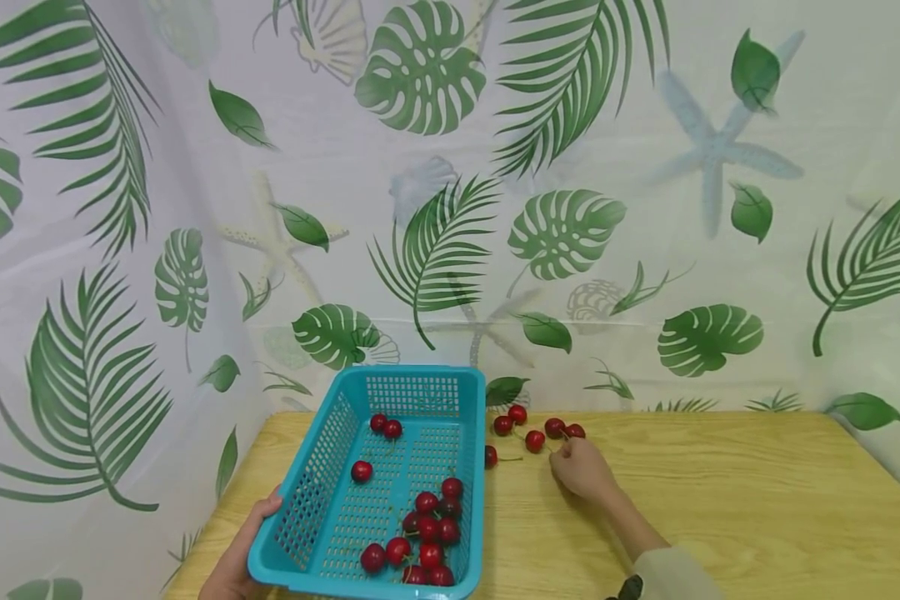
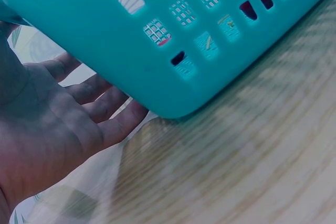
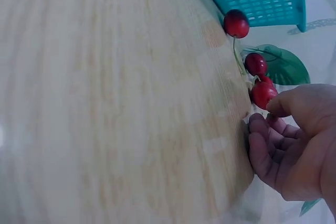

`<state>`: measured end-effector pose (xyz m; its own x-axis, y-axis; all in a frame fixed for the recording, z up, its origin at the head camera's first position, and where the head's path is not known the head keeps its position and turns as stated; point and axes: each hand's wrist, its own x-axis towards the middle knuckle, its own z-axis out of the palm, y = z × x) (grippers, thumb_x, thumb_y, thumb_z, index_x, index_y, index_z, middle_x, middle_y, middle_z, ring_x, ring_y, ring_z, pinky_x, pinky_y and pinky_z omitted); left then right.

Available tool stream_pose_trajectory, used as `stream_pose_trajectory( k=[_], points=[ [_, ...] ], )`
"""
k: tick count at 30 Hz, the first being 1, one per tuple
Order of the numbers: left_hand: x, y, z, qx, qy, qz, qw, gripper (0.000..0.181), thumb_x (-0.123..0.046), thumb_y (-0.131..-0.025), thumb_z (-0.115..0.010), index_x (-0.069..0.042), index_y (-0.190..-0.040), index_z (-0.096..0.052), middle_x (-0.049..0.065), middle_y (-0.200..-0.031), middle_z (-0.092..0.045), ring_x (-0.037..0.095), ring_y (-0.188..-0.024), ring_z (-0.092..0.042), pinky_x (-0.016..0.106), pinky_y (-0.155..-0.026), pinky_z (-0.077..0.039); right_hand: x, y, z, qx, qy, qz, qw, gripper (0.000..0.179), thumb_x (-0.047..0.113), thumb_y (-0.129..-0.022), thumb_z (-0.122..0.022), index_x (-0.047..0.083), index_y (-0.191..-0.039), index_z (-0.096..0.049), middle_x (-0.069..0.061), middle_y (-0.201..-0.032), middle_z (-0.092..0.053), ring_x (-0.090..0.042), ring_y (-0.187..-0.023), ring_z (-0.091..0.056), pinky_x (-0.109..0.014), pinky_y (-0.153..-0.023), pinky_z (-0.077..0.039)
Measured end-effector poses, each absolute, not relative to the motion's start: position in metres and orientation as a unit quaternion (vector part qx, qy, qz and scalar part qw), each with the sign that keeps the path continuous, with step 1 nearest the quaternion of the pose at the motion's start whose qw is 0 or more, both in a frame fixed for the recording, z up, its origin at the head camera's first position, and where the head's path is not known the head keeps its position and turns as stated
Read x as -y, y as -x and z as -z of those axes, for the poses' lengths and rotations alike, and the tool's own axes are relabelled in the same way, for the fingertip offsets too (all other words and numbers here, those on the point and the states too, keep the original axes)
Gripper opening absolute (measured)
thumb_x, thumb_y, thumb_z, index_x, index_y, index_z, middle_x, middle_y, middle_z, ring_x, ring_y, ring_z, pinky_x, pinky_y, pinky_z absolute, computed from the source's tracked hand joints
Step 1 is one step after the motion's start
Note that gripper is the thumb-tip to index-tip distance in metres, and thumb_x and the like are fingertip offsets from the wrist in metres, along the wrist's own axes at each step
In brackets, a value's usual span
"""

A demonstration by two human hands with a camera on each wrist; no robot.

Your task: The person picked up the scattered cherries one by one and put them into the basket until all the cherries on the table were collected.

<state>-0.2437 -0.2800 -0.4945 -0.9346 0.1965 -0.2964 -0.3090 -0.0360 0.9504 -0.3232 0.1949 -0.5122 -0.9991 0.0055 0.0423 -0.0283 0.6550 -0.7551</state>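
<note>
My left hand (image 1: 242, 546) holds the turquoise plastic basket (image 1: 484, 500) by its left side, with the thumb at the rim. In the left wrist view its fingers (image 2: 113, 103) lie against the outside of the basket, which is tilted. Several dark red cherries (image 1: 427, 527) are bunched at the basket's near right, and a few others (image 1: 362, 472) lie farther back. On the table, my right hand (image 1: 585, 471) has its fingers curled, with thumb and forefinger pinching at a cherry (image 3: 264, 95). Two cherries (image 1: 555, 428) lie just beyond the knuckles.
More cherries (image 1: 503, 425) lie between the basket and the right hand, one with a long stem (image 1: 510, 459) close to the basket's right wall. The wooden table (image 1: 720, 500) ends at a white leaf-print cloth (image 1: 645, 250) behind and to the left.
</note>
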Motion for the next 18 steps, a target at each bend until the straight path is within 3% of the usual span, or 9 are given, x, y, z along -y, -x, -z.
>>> stream_pose_trajectory(
  k=[7, 15, 18],
  points=[
    [0.280, 0.244, 0.494, -0.670, 0.047, -0.718, 0.183, 0.075, -0.054, -0.102, -0.023, -0.013, -0.160, 0.001, 0.032, -0.159, -0.013, 0.033, -0.123, -0.045, 0.040, -0.094, -0.044, -0.195, 0.313, 0.506, 0.877, 0.002, -0.480, 0.018, 0.042, 0.011, -0.102, -0.045, 0.007, -0.060, -0.049, 0.000, -0.048, -0.046, -0.010, -0.039, -0.038, -0.023, -0.041, -0.032],
    [0.279, 0.243, 0.494, -0.667, 0.053, -0.720, 0.184, 0.075, -0.054, -0.102, -0.024, -0.014, -0.160, 0.003, 0.031, -0.160, -0.012, 0.034, -0.125, -0.042, 0.040, -0.095, -0.044, -0.183, 0.303, 0.486, 0.841, 0.010, -0.539, 0.036, 0.026, 0.018, -0.105, -0.045, -0.004, -0.093, -0.054, -0.014, -0.071, -0.060, -0.014, -0.046, -0.046, -0.028, -0.045, -0.039],
    [0.279, 0.243, 0.494, -0.670, 0.055, -0.717, 0.183, 0.076, -0.055, -0.102, -0.024, -0.013, -0.160, 0.003, 0.031, -0.159, -0.012, 0.034, -0.126, -0.042, 0.040, -0.095, -0.043, -0.175, 0.298, 0.476, 0.829, 0.004, -0.557, 0.040, 0.026, 0.019, -0.105, -0.046, -0.004, -0.096, -0.053, -0.016, -0.075, -0.060, -0.017, -0.048, -0.049, -0.029, -0.047, -0.042]
  ],
)
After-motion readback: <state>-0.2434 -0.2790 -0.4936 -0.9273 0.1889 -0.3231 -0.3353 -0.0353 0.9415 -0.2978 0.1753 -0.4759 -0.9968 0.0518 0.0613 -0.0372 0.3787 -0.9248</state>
